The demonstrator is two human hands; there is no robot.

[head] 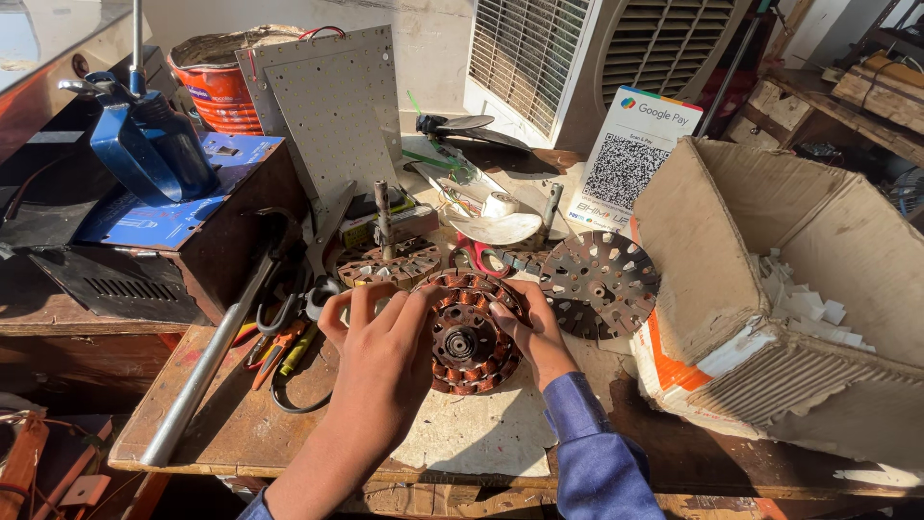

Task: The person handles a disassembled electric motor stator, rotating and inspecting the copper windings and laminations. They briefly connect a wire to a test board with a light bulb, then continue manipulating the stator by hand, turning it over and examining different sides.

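Workbench (241, 424): worn wood, cluttered, strong side light; a pale sheet lies under the work area.

Cardboard box (770, 279), right side of bench, open and tipped toward the centre; white paper slips inside (804, 303).

Air cooler (597, 58) at the back wall; a perforated grey panel (332, 116) leans in front of an orange bucket (217, 82); a dark box with a blue top (183, 207) sits at left.

Long metal rod (207, 371) runs diagonally over the left bench edge; pliers and scissors (284, 323) lie just beside it.

Slotted round disc (599, 282), rusty, flat on the bench just right of the hands; a second wound core on a shaft (388, 260) stands behind them.

Fan stator (469, 334), round, with copper-coloured coils about a central hub; it lies at bench centre, between both hands.

Left hand (380, 351): fingers curled over the stator's left rim, thumb raised; gripping the edge, not clenched.

Right hand (529, 332): fingers bent onto the right rim and top face, pressing near the coils; blue sleeve at the wrist.

Judgement: step in hand looks like steadying and turning the stator for inspection or for work on the windings; both hands brace, neither holds a tool. Next move likely calls for one hand to keep the rim pinned while the other frees up, with care not to snag the thin coil wire.
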